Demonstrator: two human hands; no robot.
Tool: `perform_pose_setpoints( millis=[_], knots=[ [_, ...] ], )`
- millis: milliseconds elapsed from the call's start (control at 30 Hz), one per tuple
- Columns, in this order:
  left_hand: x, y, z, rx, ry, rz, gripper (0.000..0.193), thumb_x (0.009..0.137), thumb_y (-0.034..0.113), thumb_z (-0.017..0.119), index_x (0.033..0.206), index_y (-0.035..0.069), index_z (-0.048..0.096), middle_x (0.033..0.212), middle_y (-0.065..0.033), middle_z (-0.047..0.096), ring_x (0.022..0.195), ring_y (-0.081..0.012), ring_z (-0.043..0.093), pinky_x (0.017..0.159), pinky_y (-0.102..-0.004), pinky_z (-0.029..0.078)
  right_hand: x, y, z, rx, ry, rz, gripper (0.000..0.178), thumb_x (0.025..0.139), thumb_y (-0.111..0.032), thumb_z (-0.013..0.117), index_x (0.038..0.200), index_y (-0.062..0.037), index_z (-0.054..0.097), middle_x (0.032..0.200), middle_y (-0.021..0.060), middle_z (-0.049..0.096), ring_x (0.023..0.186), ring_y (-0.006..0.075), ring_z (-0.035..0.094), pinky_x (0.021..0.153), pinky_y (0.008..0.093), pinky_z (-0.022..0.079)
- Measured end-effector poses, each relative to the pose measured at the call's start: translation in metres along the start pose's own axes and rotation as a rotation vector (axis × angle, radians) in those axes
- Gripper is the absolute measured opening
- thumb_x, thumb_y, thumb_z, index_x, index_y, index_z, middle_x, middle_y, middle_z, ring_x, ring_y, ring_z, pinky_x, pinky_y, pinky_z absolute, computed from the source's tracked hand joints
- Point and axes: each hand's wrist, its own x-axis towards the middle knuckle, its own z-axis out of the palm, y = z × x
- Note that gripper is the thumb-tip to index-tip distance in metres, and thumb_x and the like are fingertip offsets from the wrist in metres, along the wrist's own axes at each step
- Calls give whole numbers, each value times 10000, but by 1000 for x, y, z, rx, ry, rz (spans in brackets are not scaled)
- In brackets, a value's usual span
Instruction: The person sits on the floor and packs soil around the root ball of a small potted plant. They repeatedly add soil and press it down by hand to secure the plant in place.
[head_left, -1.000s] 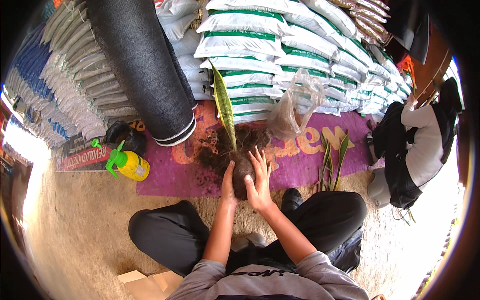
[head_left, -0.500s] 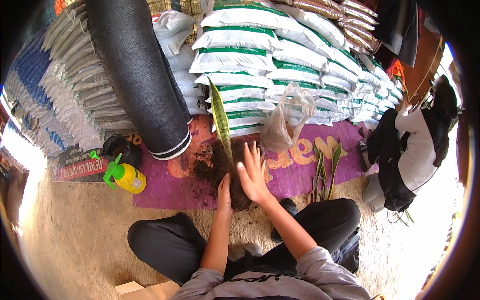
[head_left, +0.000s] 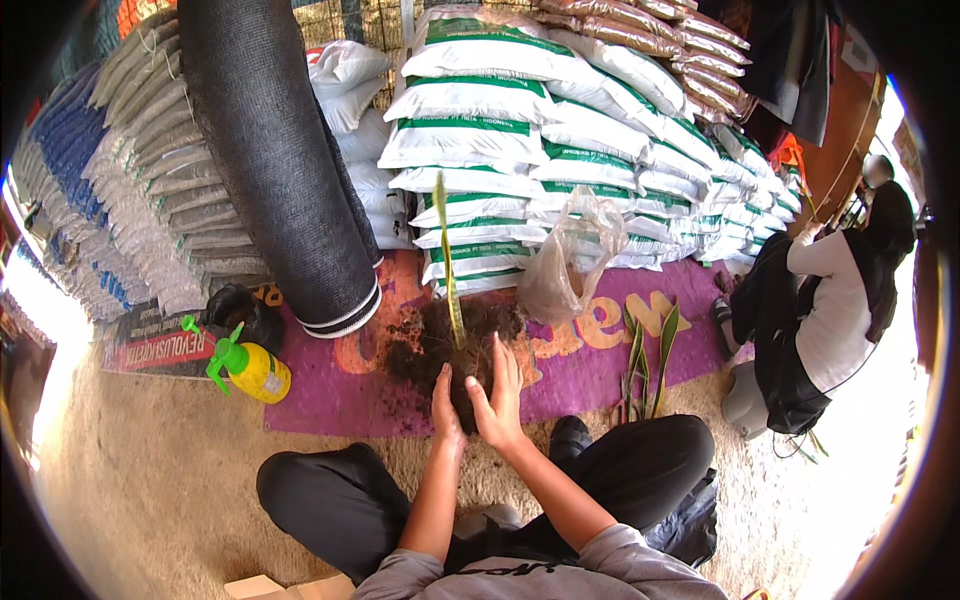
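Note:
A single snake plant leaf, green with yellow edges, stands upright in dark soil heaped on a purple banner. My left hand lies against the left side of a dark, soil-filled mass at the leaf's base. Against its right side presses my right hand, fingers long and together. The mass is held between both palms; whether a black bag wraps it I cannot tell. Right of my hands lie more snake plant leaves. Beyond the soil sits a crumpled clear plastic bag.
A yellow spray bottle with a green head stands left, beside a black bag. A thick roll of black netting leans by stacked white-green sacks. Another person sits at right. Cardboard lies at lower left.
My right hand has come down and nearer to my left, from the soil top to the side of the mass. The leaf has turned, now showing its narrow edge.

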Motion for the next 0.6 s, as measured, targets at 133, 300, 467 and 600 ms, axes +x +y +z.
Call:
perform_pose_setpoints(
  millis=[133, 300, 467, 600],
  knots=[
    [-9, 6, 9, -141, -103, -31, 476, 936, 400, 404, 1195, 15, 510, 1153, -113, 574, 1037, -225, 553, 934, -363, 413, 3, -13, -7, -74, -124, -34, 825, 864, -501, 463, 1447, -30, 119, 1485, 206, 147, 1373, 393, 114, 1068, 581, 47],
    [-12, 11, 16, -260, -126, 15, 475, 944, 414, 371, 1189, 37, 524, 1134, -118, 587, 1009, -252, 579, 905, -368, 454, 11, -15, -15, 143, -263, 8, 745, 900, -430, 446, 1444, -27, 136, 1489, 207, 152, 1385, 348, 128, 1071, 575, 63],
    [-13, 12, 10, -250, -218, -26, 501, 941, 436, 351, 1247, 63, 485, 1185, -129, 558, 1076, -259, 546, 949, -408, 429, 13, -16, -19, 62, -304, -181, 722, 878, -405, 487, 1408, 15, 233, 1378, 182, 387, 1294, 329, 334, 1066, 582, 82],
    [-8, 12, -1, -322, -345, -24, 483, 944, 405, 371, 1248, 49, 484, 1186, -122, 560, 1072, -245, 549, 938, -383, 431, 24, -22, -24, -125, -360, -272, 812, 868, -497, 448, 1436, -2, 146, 1243, 164, 537, 1216, 327, 444, 1072, 576, 26]
  ],
)
